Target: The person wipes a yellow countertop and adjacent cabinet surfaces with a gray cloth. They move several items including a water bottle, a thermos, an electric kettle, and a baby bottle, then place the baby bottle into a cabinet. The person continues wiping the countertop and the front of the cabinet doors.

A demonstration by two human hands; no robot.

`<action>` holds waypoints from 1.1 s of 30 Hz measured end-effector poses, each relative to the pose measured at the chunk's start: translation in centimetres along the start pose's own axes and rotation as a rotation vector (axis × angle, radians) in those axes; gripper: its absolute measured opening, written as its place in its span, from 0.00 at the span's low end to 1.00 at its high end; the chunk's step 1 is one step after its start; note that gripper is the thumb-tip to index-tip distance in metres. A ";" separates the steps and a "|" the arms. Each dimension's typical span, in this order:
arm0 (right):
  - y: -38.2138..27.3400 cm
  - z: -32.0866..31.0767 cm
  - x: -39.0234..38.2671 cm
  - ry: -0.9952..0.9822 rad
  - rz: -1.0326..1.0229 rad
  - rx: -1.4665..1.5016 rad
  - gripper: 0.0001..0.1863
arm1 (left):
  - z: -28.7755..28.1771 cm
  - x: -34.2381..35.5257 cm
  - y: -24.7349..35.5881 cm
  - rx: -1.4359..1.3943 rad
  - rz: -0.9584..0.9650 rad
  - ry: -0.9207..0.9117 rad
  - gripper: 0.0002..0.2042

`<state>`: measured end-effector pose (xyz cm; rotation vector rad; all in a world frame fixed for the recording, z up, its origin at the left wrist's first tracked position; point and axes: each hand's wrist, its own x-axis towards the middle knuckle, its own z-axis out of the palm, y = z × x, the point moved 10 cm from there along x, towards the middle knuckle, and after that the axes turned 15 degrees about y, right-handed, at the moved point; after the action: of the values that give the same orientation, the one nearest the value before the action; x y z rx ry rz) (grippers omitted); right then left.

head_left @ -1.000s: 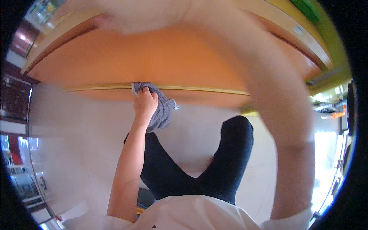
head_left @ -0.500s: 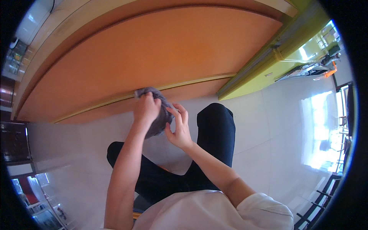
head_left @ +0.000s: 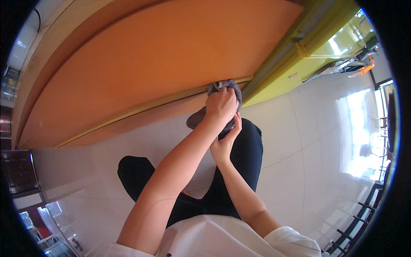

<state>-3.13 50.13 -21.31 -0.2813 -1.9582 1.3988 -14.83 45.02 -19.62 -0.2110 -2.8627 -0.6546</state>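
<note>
1. The left hand [head_left: 221, 104] was curled, its fingers bent over a grey cloth [head_left: 198, 118] and gripping it.
2. That hand held the cloth at the narrow yellow strip [head_left: 150, 106] along the bottom of the orange panel [head_left: 162, 55], near the strip's right end, close to the green frame [head_left: 274, 85].
3. One flap of cloth hung out to the left, below the strip.
4. The right hand [head_left: 227, 141] was just below, partly open, thumb apart from the fingers, which lay against the cloth's lower part; whether they pinched it, I could not tell.
</note>
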 end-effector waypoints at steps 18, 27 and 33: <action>4.3 4.9 2.6 0.112 0.323 0.301 0.42 | -6.4 -2.6 4.2 -0.044 0.352 -0.084 0.18; 15.7 11.3 -0.2 0.550 0.874 0.253 0.28 | -38.3 -4.1 0.5 0.628 0.841 0.679 0.15; 15.8 17.4 -11.0 -0.167 1.267 0.235 0.28 | -38.9 -0.9 -3.6 1.043 0.780 0.848 0.24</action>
<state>-9.81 37.41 -42.92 -1.5035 -1.6846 2.4248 -8.40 24.48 12.99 -0.6156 -1.7288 0.7218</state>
